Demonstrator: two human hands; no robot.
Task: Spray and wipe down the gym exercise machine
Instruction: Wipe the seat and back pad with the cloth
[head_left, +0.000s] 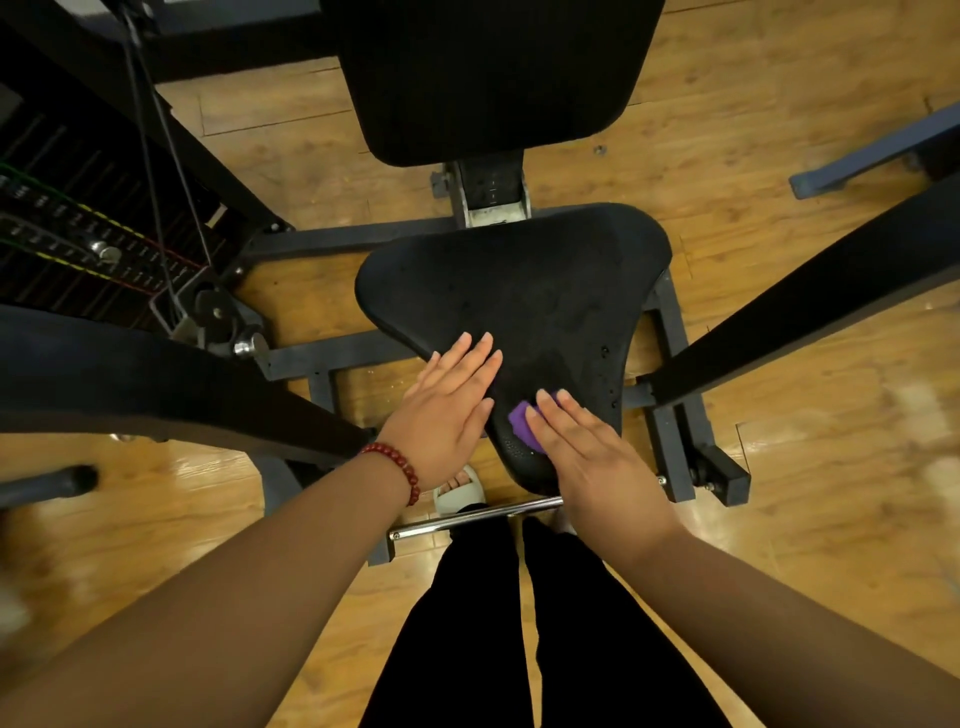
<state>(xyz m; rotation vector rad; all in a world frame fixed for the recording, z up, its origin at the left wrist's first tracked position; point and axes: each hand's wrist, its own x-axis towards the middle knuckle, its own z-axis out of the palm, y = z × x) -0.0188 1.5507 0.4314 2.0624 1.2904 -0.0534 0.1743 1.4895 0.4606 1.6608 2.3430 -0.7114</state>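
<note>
- Right hand (597, 457), fingers straight and together, presses the purple cloth (522, 423) onto the seat's (545, 291) near tip, apparently wiping.
- Left hand (447, 410), just beside it, rests flat on the seat edge, likely bracing.
- Beyond both hands, droplets speckle the seat.

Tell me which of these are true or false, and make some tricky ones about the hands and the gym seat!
1. The right hand presses a purple cloth on the black seat. True.
2. The left hand holds a spray bottle. False: it lies flat on the seat's edge and holds nothing.
3. A red bead bracelet is on the left wrist. True.
4. The floor is grey carpet. False: it is shiny wooden boards.
</note>
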